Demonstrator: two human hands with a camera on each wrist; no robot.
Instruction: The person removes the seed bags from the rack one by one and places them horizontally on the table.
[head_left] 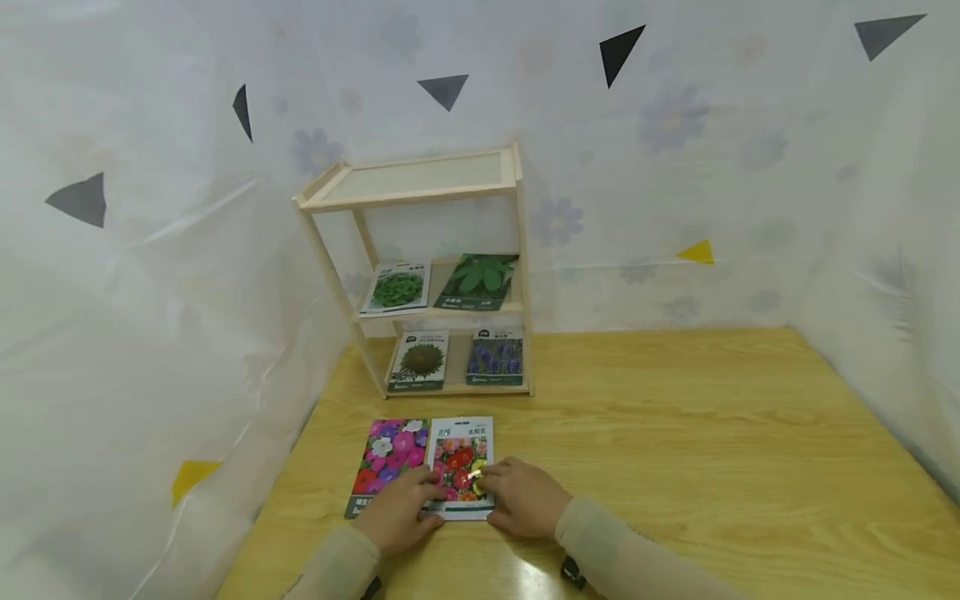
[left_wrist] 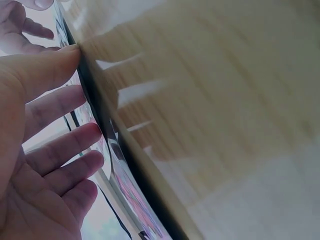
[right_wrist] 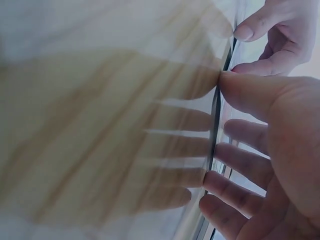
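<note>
A white seed packet point(head_left: 461, 467) with red, pink and yellow flowers lies flat on the wooden table point(head_left: 675, 450), in front of a small shelf. Fingers of my left hand point(head_left: 397, 510) rest on its left side, the thumb near its lower edge. At its right edge my right hand point(head_left: 525, 497) touches it with relaxed fingertips, thumb by the lower corner. A second seed packet point(head_left: 390, 454), with pink and purple flowers, lies beside it on the left, partly covered by my left hand. Both wrist views show loosely extended fingers with the tips down at the tabletop.
Behind the packets stands a light wooden shelf point(head_left: 420, 200). Its middle level holds a leafy green packet point(head_left: 397, 288) and a dark green packet point(head_left: 478, 282); the bottom level holds a brown-flower packet point(head_left: 420, 360) and a purple-flower packet point(head_left: 495, 356). A patterned curtain point(head_left: 675, 183) hangs behind.
</note>
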